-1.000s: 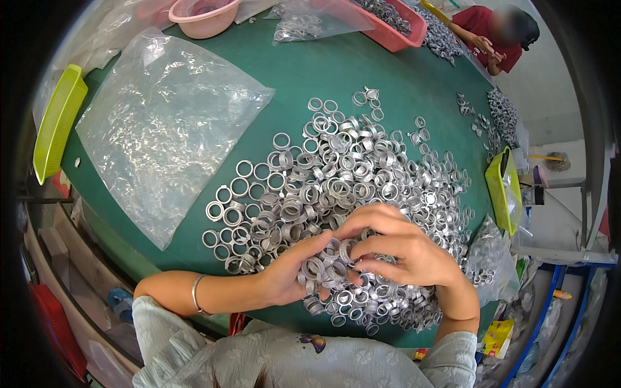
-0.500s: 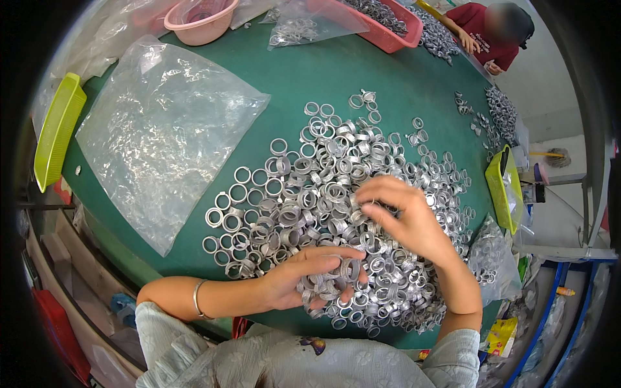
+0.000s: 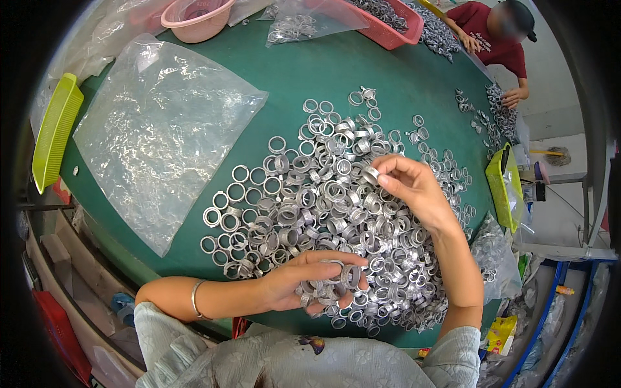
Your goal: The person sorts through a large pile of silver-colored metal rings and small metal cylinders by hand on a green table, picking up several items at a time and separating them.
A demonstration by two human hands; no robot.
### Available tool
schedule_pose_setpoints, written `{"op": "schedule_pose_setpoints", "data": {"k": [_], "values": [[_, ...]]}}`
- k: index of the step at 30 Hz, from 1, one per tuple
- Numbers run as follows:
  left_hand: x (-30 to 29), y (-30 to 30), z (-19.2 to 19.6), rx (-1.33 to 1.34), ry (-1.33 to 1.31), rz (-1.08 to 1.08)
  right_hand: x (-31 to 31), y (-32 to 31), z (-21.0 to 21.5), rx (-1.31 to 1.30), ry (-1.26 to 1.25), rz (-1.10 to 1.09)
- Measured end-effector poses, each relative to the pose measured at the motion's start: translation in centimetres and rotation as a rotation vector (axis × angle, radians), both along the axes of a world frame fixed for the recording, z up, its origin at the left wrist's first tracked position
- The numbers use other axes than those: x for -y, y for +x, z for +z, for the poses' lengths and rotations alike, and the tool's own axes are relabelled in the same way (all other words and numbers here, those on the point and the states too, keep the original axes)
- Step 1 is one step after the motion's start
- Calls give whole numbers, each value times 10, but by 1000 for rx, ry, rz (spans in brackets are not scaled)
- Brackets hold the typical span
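Note:
A wide heap of silvery metal rings lies on the green table in front of me. At the heap's near edge my left hand is curled round several metal rings. Over the middle of the heap, my right hand pinches a single metal ring between thumb and fingers. Some small rings lie apart at the heap's far side.
A clear plastic bag lies flat at left beside a yellow-green basket. Pink basins and a red bin of parts stand at the back. A co-worker handles parts at far right, beyond another green basket.
My right hand has risen slightly and moved away and right, now with a ring in its fingertips. My left hand stays nearly still. One co-worker's hand has shifted toward the parts pile.

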State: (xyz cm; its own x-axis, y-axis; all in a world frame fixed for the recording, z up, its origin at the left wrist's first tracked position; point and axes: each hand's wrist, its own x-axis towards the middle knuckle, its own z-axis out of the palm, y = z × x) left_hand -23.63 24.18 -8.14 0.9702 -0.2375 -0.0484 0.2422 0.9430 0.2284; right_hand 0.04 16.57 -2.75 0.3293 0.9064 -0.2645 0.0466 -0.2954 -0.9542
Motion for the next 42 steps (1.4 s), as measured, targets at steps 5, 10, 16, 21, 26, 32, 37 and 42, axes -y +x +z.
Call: {"op": "schedule_pose_setpoints", "data": {"k": [5, 10, 16, 21, 26, 32, 37, 42], "values": [[-1, 1, 3, -30, 38, -17, 15, -3, 19, 306, 186, 439], [-1, 2, 1, -18, 16, -1, 0, 13, 3, 908, 111, 80], [0, 4, 0, 16, -58, 7, -10, 27, -17, 1200, 52, 66], [-1, 0, 0, -18, 5, 9, -6, 12, 12, 411, 45, 434], [-1, 3, 2, -20, 34, -9, -23, 27, -10, 1057, 103, 118], [-2, 4, 0, -3, -33, 6, -21, 8, -19, 856, -154, 287], [-1, 1, 0, -23, -41, 7, -10, 24, -1, 776, 53, 455], [-1, 3, -1, -22, -35, -4, -50, 80, -23, 642, -122, -76]]}}
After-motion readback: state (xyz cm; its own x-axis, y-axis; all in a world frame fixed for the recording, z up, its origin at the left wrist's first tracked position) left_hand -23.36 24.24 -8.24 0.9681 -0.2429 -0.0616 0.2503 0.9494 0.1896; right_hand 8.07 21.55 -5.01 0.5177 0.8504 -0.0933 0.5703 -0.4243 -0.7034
